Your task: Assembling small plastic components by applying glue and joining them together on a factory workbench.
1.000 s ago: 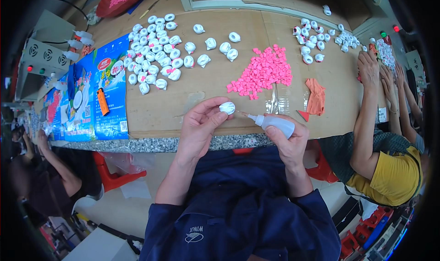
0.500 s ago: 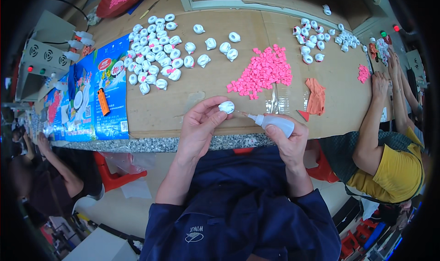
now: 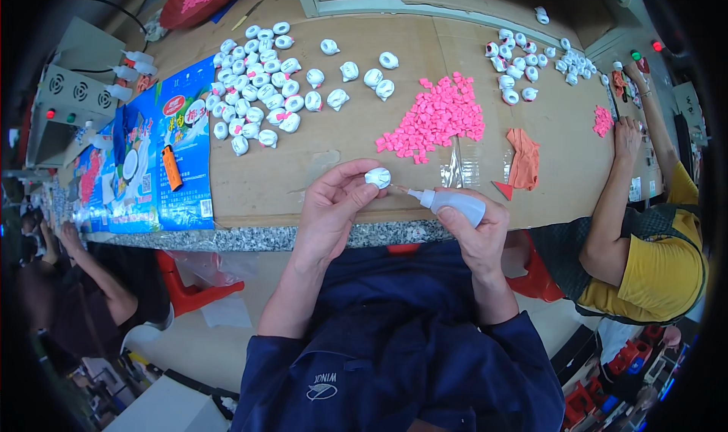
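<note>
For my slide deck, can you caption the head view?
Left hand holds a small white part while right hand aims a squeeze bottle at it, above a cardboard-covered bench.

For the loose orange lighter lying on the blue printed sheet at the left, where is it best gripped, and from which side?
Probably across its narrow middle, coming from above. The orange lighter lies flat on the blue printed sheet, its long axis running roughly away from the person, with bare sheet along both long sides. So fingers can close on those two sides; the nearest white pieces lie off to its right.
</note>
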The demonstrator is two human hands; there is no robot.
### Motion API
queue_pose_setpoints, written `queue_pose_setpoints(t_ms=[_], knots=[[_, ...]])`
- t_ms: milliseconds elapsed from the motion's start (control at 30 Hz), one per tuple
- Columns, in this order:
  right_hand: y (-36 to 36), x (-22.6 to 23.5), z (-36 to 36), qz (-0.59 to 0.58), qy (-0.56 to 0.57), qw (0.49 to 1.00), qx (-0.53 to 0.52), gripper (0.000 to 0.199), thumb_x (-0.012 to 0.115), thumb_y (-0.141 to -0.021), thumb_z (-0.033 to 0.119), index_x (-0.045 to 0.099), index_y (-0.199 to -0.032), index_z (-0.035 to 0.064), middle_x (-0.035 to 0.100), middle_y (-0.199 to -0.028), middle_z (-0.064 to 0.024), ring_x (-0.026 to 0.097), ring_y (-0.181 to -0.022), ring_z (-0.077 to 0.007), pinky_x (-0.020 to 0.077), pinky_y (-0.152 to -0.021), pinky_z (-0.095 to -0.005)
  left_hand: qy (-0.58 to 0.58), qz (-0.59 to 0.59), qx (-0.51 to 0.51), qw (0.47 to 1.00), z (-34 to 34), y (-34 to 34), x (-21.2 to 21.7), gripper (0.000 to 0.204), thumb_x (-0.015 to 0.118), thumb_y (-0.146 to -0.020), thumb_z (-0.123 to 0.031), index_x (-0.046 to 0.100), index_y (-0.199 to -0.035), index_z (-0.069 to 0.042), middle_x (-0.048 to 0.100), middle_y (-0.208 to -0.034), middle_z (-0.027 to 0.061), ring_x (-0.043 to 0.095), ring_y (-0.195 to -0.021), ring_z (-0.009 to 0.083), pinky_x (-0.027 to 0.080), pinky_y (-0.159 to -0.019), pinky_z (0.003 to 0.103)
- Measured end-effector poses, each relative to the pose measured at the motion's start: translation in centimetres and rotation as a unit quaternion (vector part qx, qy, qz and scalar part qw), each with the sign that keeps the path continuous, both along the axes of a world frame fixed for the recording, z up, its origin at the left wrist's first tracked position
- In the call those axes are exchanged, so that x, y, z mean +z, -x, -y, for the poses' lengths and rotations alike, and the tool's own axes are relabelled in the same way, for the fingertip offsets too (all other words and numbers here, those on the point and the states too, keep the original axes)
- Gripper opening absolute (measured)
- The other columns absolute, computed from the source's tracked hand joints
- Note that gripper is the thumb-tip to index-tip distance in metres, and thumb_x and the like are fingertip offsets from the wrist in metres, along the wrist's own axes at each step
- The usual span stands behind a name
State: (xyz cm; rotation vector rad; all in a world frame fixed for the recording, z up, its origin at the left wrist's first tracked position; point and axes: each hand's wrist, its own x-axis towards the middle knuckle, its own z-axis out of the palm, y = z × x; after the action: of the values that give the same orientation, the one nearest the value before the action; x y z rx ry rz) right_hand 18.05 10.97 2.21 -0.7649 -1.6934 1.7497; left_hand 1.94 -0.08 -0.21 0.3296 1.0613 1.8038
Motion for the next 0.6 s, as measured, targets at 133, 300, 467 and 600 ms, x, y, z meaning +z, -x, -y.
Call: queue_pose_setpoints(t_ms=[133,300,467,600], knots=[[-0.35,-0.03,-0.26,0.010,0.011,1.000,-0.002,0.022,0.064,-0.076,0.007,0.062,-0.094,-0.0057,0.061,-0.074,-0.0042,0.054,-0.064,-0.0069,0.0429,-0.058,-0.0190,0.002,-0.001,0.001,1.000,-0.01,0.01,0.05,0.026,0.055,-0.083,0.000,0.053,-0.108,0.002,0.060,-0.099,0.0105,0.058,-0.093,0.0166,0.046,-0.082,0.028],[-0.17,-0.29,-0.26,-0.010,-0.006,1.000,0.004,0.021,0.065,-0.076,0.005,0.062,-0.094,-0.0056,0.062,-0.076,-0.0049,0.055,-0.067,-0.0070,0.0446,-0.059,-0.0197,0.002,-0.004,-0.003,1.000,-0.05,-0.05,0.16,0.026,0.055,-0.083,0.000,0.053,-0.108,0.002,0.060,-0.100,0.0103,0.057,-0.093,0.0170,0.046,-0.083,0.028],[-0.53,-0.29,-0.40,0.019,0.019,1.000,-0.009,0.021,0.065,-0.076,0.005,0.062,-0.093,-0.0055,0.062,-0.078,-0.0054,0.055,-0.069,-0.0075,0.0448,-0.061,-0.0202,0.013,-0.001,-0.010,1.000,-0.07,0.02,0.38,0.026,0.055,-0.083,-0.002,0.053,-0.108,0.002,0.060,-0.099,0.0103,0.058,-0.093,0.0179,0.046,-0.082,0.027],[-0.15,-0.40,-0.31,0.004,-0.018,1.000,-0.013,0.022,0.062,-0.077,0.009,0.061,-0.094,-0.0055,0.060,-0.070,-0.0045,0.053,-0.060,-0.0070,0.0410,-0.055,-0.0186,0.018,-0.004,-0.018,1.000,-0.06,0.05,0.44,0.026,0.055,-0.083,-0.003,0.053,-0.109,0.002,0.060,-0.099,0.0109,0.058,-0.093,0.0194,0.046,-0.081,0.027]])
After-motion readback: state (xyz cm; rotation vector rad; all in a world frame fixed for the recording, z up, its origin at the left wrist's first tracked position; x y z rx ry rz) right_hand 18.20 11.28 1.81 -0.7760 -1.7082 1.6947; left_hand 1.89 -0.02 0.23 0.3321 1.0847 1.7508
